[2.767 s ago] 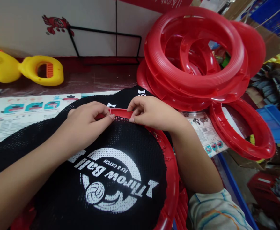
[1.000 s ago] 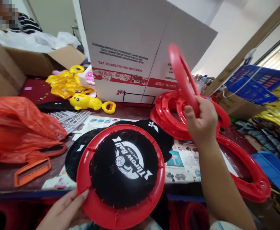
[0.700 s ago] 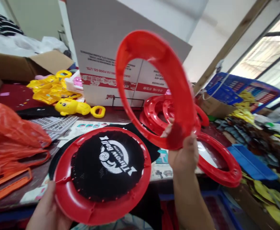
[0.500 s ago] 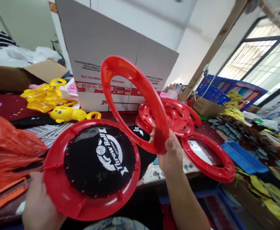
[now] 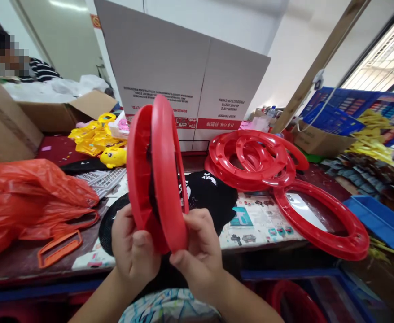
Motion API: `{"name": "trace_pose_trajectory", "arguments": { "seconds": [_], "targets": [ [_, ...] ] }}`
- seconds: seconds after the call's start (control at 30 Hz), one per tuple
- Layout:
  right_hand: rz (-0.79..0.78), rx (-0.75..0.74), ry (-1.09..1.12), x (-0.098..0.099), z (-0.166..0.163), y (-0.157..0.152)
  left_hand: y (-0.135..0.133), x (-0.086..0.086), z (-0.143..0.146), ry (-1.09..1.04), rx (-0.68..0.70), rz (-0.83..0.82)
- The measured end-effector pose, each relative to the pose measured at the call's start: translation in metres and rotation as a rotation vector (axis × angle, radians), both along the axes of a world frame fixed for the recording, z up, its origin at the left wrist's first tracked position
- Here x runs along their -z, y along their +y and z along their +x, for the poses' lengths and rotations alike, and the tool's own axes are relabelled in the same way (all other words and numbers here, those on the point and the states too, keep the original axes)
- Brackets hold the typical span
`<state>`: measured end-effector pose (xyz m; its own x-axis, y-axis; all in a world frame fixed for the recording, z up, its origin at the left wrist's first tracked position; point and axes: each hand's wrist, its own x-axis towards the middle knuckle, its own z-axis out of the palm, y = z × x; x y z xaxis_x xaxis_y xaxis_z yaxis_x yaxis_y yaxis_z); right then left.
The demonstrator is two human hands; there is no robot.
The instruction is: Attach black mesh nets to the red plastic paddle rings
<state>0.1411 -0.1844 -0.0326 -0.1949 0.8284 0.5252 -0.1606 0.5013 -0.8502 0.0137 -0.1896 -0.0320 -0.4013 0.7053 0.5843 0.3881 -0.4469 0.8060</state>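
Note:
Upright and nearly edge-on in front of me are two red plastic rings, close together. My left hand [image 5: 134, 249] grips the lower edge of the left ring [image 5: 136, 166], the one with black mesh netting. Fingers and thumb of my right hand [image 5: 202, 255] are closed on the lower edge of the other red ring [image 5: 166, 175]. A narrow gap shows between them, with dark mesh visible in it; whether they touch at the bottom is hidden. Behind my right hand, black printed netting pieces [image 5: 213, 197] lie on the table.
Several red rings [image 5: 224, 167] are heaped at the back right, and a single red ring [image 5: 356, 244] overhangs the table edge. A white carton [image 5: 183, 67] stands behind. An orange plastic bag [image 5: 32, 202], an orange handle [image 5: 60, 249] and yellow toy parts [image 5: 96, 139] lie left. A person sits far left.
Both rings have come together at the centre, now face to face and edge-on. The mesh ring has turned from facing me, and my left hand has moved right. The view has shifted left.

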Motion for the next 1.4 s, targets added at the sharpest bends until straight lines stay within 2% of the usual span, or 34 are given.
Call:
{"name": "trace_pose_trajectory", "arguments": {
  "seconds": [0.1,0.2,0.37,0.63,0.8,0.93,1.03,1.17,1.27,1.37,1.4],
  "targets": [
    [-0.056,-0.039,0.066,0.006,-0.009,0.001,0.003,0.002,0.008,-0.044,0.009,0.134],
    [-0.103,-0.047,0.133,0.008,-0.014,0.003,0.006,0.005,0.01,-0.055,0.024,0.183],
    [-0.16,-0.04,0.166,0.008,-0.017,0.007,0.009,0.006,0.008,-0.046,0.078,0.213],
    [-0.17,-0.134,0.202,0.007,-0.013,0.012,0.017,0.011,0.006,-0.044,0.184,0.266],
    [-0.147,-0.13,0.191,0.01,-0.012,0.015,0.018,0.017,0.005,-0.06,0.192,0.242],
    [-0.16,-0.138,0.148,0.011,-0.01,0.018,0.017,0.016,0.003,-0.038,0.202,0.237],
    [-0.057,-0.092,0.058,0.011,-0.007,0.021,0.019,0.013,0.002,-0.04,0.208,0.245],
    [0.129,-0.012,-0.225,0.003,-0.002,0.02,0.019,0.006,-0.001,-0.045,0.229,0.215],
    [0.195,-0.013,-0.449,-0.007,0.001,0.017,0.014,0.0,-0.01,0.004,0.192,0.159],
    [0.331,-0.038,-0.647,-0.017,0.009,0.017,0.002,-0.007,-0.027,0.289,0.076,0.059],
    [0.405,0.016,-0.672,-0.022,0.014,0.018,-0.003,-0.008,-0.035,0.432,0.056,0.033]
  ]
}}
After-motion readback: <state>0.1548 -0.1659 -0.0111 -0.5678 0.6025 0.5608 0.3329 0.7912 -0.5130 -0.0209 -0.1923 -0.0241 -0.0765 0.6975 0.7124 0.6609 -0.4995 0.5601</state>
